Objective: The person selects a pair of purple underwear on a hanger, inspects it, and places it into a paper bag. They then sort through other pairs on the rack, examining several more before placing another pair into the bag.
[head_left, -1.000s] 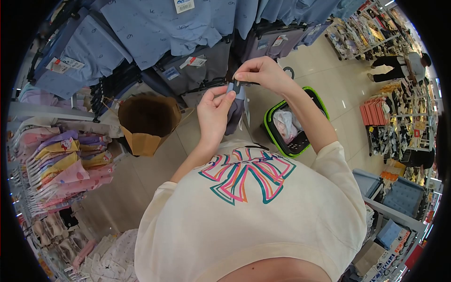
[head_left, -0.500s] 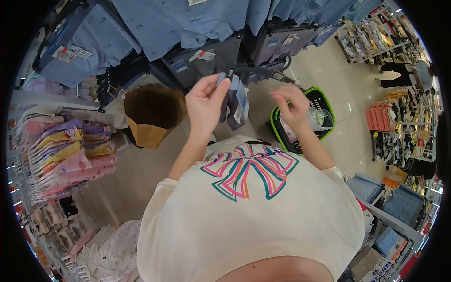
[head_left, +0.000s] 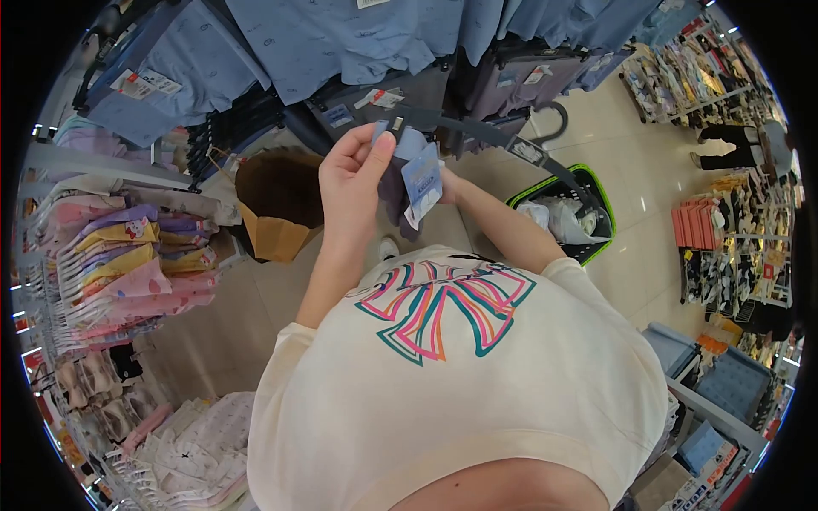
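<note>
My left hand (head_left: 354, 175) is closed, thumb and fingers pinching the top of a small dark grey and light-blue item that looks like a pair of socks (head_left: 396, 192). A black clip sits at its upper end, by my thumb. From it hangs a blue and white cardboard tag (head_left: 423, 180), facing me. My right hand (head_left: 450, 187) is behind the tag, at the right side of the socks; its fingers are hidden. Beyond my right forearm stands a black shopping basket with a green rim (head_left: 611, 200), holding a clear plastic bag (head_left: 569, 220).
The basket's dark handle (head_left: 486, 132) slants up behind my hands. Blue garments (head_left: 341, 43) hang on the rack ahead. A brown paper bag (head_left: 277, 234) stands at left, near hanging children's clothes (head_left: 141, 255). Another person (head_left: 741, 149) stands in the right aisle.
My right hand has moved left from above the basket to behind the tag. The tag has turned toward me. My left hand has shifted slightly left, still pinching the socks.
</note>
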Action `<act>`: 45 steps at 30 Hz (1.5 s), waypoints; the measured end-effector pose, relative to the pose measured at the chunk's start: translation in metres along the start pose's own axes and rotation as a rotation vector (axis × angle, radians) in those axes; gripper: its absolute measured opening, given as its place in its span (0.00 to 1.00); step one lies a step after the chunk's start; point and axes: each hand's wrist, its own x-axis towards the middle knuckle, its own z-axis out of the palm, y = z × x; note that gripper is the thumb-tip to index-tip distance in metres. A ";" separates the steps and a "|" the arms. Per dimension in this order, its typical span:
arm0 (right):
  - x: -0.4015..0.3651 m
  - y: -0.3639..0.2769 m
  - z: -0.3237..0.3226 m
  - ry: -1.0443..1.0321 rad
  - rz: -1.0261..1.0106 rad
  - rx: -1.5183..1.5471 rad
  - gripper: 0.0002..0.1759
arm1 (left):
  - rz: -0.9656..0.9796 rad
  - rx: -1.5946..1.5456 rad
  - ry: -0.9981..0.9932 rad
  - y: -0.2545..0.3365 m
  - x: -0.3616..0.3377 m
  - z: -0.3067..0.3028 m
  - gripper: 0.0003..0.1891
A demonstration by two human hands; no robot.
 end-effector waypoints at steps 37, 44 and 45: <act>-0.135 -0.066 0.009 0.434 -0.962 -0.234 0.13 | -0.200 -0.423 0.285 -0.028 0.004 -0.089 0.13; -0.140 -0.071 0.016 0.331 -0.901 -0.022 0.18 | -0.178 -0.380 0.277 -0.038 0.004 -0.099 0.13; -0.142 -0.072 0.018 0.329 -0.893 -0.008 0.18 | -0.175 -0.387 0.275 -0.040 0.004 -0.101 0.13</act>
